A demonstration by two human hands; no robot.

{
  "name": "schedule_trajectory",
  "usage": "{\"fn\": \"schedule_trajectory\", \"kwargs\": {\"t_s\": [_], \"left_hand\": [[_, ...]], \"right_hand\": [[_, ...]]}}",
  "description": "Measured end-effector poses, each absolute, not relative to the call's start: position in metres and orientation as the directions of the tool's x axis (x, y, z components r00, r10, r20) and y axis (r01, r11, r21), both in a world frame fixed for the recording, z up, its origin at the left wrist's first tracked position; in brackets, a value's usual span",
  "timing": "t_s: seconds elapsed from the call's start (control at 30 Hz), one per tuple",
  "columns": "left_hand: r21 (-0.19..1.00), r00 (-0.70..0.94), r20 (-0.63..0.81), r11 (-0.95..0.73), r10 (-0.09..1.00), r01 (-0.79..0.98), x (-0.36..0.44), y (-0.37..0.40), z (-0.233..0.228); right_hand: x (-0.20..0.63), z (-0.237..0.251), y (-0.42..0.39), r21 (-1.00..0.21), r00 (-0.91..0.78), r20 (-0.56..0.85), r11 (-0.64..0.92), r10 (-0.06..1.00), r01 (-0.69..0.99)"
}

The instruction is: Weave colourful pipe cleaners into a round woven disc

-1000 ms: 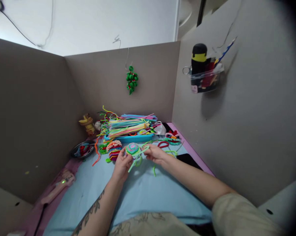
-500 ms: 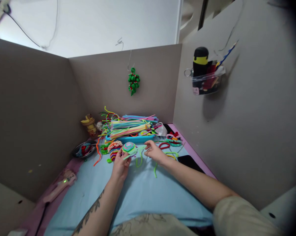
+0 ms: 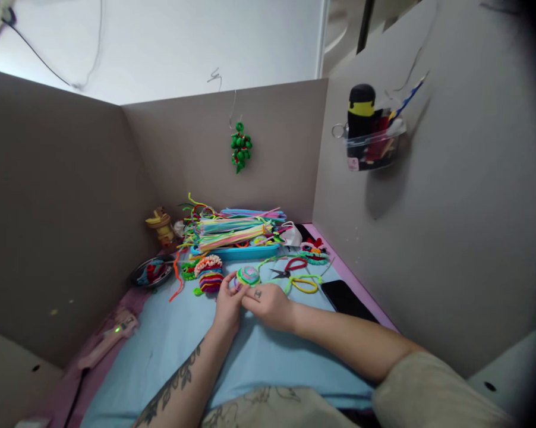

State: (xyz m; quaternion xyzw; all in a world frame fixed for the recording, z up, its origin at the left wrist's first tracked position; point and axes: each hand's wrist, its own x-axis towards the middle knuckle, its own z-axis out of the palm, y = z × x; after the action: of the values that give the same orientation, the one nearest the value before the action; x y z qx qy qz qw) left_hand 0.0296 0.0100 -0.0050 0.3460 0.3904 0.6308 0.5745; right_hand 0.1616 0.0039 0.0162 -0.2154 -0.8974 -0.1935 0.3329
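I see the left hand [image 3: 227, 304] pinching the coiled disc [image 3: 249, 275] at its 7 o'clock edge, over the blue mat [image 3: 170, 339]. The right hand [image 3: 268, 303] closes on the same disc from 5 o'clock. Scissors [image 3: 282, 272] lie at 3 o'clock.

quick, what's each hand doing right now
Left hand: fingers closed on the coiled pipe-cleaner disc.
Right hand: fingers curled at the same disc; firm grip cannot be told.

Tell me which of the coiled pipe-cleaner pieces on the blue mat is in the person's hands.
The flat green-rimmed spiral disc, pinched between left hand and right hand. The rainbow-striped coil lies untouched to its left, beside the left hand.
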Motion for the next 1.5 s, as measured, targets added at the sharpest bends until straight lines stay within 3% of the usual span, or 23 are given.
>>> {"fn": "schedule_trajectory", "kwargs": {"t_s": [0.2,0.27,0.33,0.43,0.53,0.63,0.7,1.03,1.33,1.5], "left_hand": [[0.85,-0.212,0.001,-0.113,0.977,-0.515,0.019,0.02,-0.001],[0.841,-0.227,-0.01,-0.115,0.974,-0.529,0.014,0.023,-0.003],[0.841,-0.225,-0.022,-0.104,0.974,-0.531,0.01,0.026,-0.005],[0.833,-0.209,-0.021,-0.099,0.978,-0.544,0.009,0.025,-0.005],[0.826,-0.183,0.002,-0.104,0.983,-0.555,0.01,0.023,-0.002],[0.837,-0.182,0.037,-0.13,0.983,-0.531,0.012,0.021,0.001],[0.848,-0.177,0.062,-0.145,0.982,-0.509,0.014,0.02,0.001],[0.879,-0.176,0.115,-0.182,0.978,-0.44,0.02,0.016,0.003],[0.889,-0.169,0.125,-0.186,0.978,-0.419,0.022,0.013,0.004],[0.896,-0.17,0.14,-0.198,0.975,-0.398,0.022,0.013,0.002]], "right_hand": [[0.159,0.024,-0.017,0.366,-0.745,0.637,0.928,-0.196,0.069],[0.158,0.028,-0.026,0.377,-0.715,0.642,0.926,-0.279,-0.023],[0.159,0.031,-0.031,0.342,-0.695,0.659,0.937,-0.288,-0.064],[0.163,0.03,-0.025,0.146,-0.651,0.743,0.987,-0.158,-0.073],[0.167,0.021,-0.005,-0.229,-0.478,0.849,0.972,0.224,0.049],[0.168,0.012,0.019,-0.632,-0.179,0.72,0.74,0.671,0.23],[0.167,0.009,0.029,-0.772,-0.084,0.595,0.598,0.799,0.215],[0.16,0.007,0.036,-0.922,-0.117,0.368,0.378,0.922,0.081],[0.155,-0.01,0.051,-0.969,-0.098,0.22,0.206,0.971,-0.134],[0.155,-0.011,0.052,-0.978,-0.032,0.176,0.171,0.984,-0.115]]}}
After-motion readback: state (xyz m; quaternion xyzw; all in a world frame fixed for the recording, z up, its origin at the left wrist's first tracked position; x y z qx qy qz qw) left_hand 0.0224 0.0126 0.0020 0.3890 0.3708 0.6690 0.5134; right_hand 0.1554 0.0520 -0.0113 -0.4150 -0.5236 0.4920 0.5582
